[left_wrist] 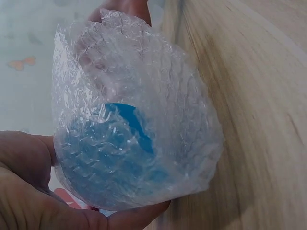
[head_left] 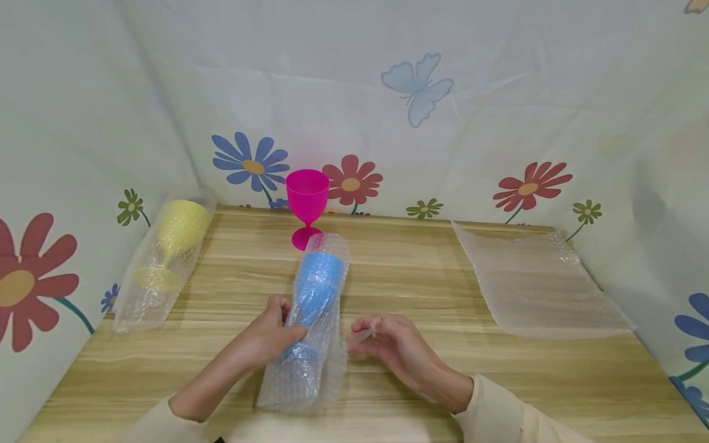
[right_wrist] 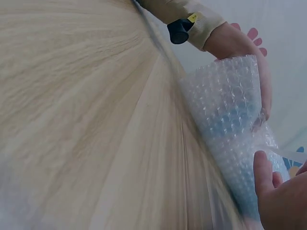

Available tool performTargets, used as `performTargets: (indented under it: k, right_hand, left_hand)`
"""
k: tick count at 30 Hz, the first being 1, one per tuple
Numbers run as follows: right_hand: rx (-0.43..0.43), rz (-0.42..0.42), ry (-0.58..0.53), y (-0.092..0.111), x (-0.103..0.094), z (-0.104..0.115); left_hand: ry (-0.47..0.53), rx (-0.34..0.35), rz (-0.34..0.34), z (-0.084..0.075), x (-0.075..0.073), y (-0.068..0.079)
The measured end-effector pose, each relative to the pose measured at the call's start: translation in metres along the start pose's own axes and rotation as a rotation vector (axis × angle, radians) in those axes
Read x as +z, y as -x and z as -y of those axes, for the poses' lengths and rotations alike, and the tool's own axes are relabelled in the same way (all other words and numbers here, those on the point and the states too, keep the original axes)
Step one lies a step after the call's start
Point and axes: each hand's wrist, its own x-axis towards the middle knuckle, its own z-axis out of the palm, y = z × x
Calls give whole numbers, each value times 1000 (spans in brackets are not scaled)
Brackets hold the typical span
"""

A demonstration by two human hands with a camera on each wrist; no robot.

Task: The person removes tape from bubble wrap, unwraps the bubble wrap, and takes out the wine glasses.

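Blue shows through clear bubble wrap [head_left: 290,384] on my head feed, where the person's left hand [head_left: 268,338] is clamped round the wrapped goblet [head_left: 316,301], thumb on the near face. The right hand [head_left: 396,347], just beside the parcel's right edge, has thumb and fingers together on a thin clear strip [head_left: 361,337]. I have the parcel at the front middle of the wooden table [head_left: 421,283], cup end away from the person; whether it rests on the wood I cannot tell. Beyond it a magenta goblet [head_left: 308,197] stands upright. Out left I see a yellow goblet [head_left: 183,224] lying in its own wrap; out right, a loose translucent sheet [head_left: 537,283]. Behind hangs a flower-printed backdrop [head_left: 332,98].
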Motion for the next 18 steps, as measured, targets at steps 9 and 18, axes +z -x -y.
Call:
performTargets:
  k: [9, 18]
  right_hand:
    - [46, -21, 76, 8, -10, 4]
    - [153, -298, 500, -8, 7, 9]
  left_hand:
    - [-4, -15, 3, 0, 0, 1]
    - [-2, 0, -3, -1, 1, 0]
